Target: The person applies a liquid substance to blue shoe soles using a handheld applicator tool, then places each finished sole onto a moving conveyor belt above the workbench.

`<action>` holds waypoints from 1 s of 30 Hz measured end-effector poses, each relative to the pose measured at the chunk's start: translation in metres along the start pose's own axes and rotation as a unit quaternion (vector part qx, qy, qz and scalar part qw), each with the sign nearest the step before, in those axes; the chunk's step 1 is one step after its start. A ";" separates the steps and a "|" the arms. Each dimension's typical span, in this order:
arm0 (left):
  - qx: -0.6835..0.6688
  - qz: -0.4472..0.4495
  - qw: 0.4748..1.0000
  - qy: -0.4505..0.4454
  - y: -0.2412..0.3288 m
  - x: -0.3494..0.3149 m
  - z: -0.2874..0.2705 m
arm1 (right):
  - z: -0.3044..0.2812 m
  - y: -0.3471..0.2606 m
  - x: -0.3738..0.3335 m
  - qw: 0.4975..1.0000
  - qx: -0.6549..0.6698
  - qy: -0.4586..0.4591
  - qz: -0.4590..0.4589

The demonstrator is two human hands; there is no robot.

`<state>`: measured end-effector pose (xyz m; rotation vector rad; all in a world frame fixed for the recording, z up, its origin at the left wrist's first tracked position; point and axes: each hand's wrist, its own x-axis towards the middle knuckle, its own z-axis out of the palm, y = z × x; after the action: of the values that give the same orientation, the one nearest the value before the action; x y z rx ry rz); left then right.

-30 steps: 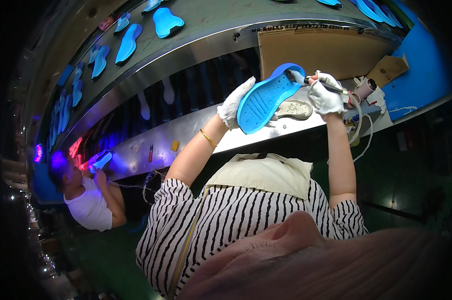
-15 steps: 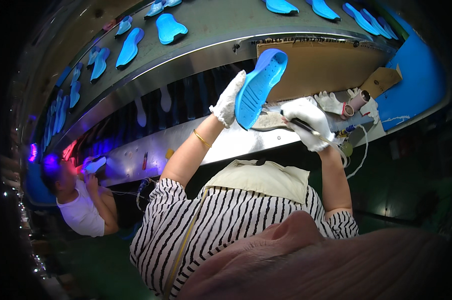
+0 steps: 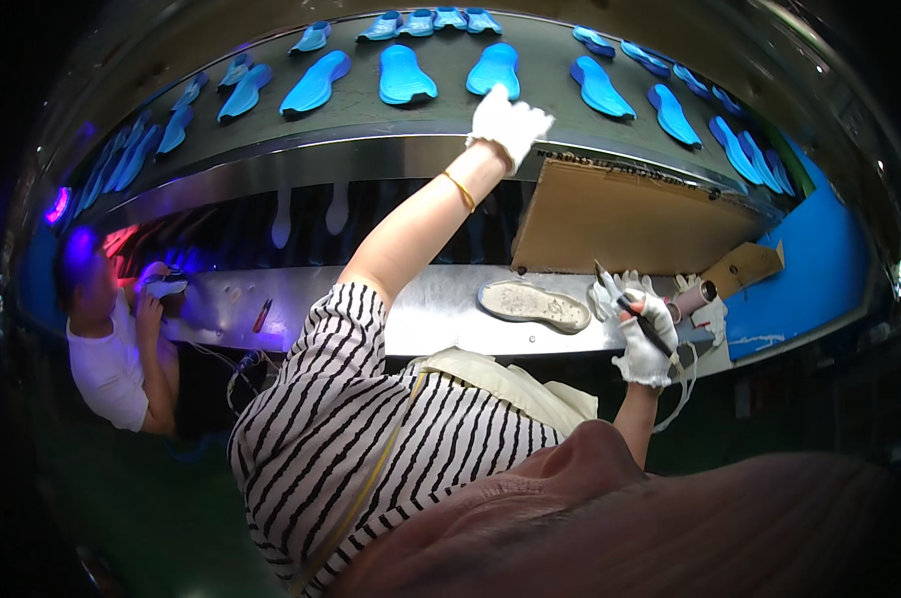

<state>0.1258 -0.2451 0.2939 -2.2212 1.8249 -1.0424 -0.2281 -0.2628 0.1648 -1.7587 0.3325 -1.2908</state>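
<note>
My left hand [image 3: 510, 130], in a white glove, reaches out over the dark belt [image 3: 361, 112]. Its fingers are closed at the near end of a blue insole [image 3: 495, 70] on the belt; the hand partly hides that end. In my right hand [image 3: 642, 344], also gloved, is a slim dark pen-like tool [image 3: 652, 331] with a pale cable, its tip pointing up and away. This hand hovers over the right part of the metal bench [image 3: 431, 309]. Left of it, a greyish shoe-sole-shaped piece [image 3: 535, 305] lies flat on the bench.
Several more blue insoles [image 3: 406, 75] are spread along the belt. A cardboard sheet [image 3: 630, 219] leans below the belt edge. Spools [image 3: 695, 297] and a loose glove [image 3: 710, 317] lie at the right. Another person [image 3: 112, 339] works at the far left; a red-handled tool [image 3: 262, 315] is between us.
My left hand has moved from above the bench, where it held up a blue insole, forward to the belt. My right hand has shifted right and nearer, still holding the pen-like tool.
</note>
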 end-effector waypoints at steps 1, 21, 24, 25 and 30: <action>-0.013 0.029 0.998 -0.058 0.004 -0.002 -0.003 | -0.002 0.001 -0.003 1.000 0.013 0.012 0.020; -0.100 -0.310 0.936 -0.137 -0.276 -0.158 0.079 | 0.072 0.014 0.010 0.985 0.098 -0.036 0.136; -0.089 -0.342 0.923 -0.151 -0.318 -0.202 0.073 | 0.095 0.008 0.009 0.984 0.109 -0.045 0.136; -0.074 -0.347 0.920 -0.164 -0.329 -0.215 0.068 | 0.103 0.006 0.008 0.981 0.116 -0.047 0.151; -0.030 -0.309 0.951 -0.009 -0.358 -0.253 0.062 | 0.141 -0.004 0.008 0.965 0.171 -0.067 0.185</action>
<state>0.4449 0.0624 0.3015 -2.9132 1.1676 -1.0365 -0.1037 -0.1952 0.1666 -1.4018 0.3214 -0.8947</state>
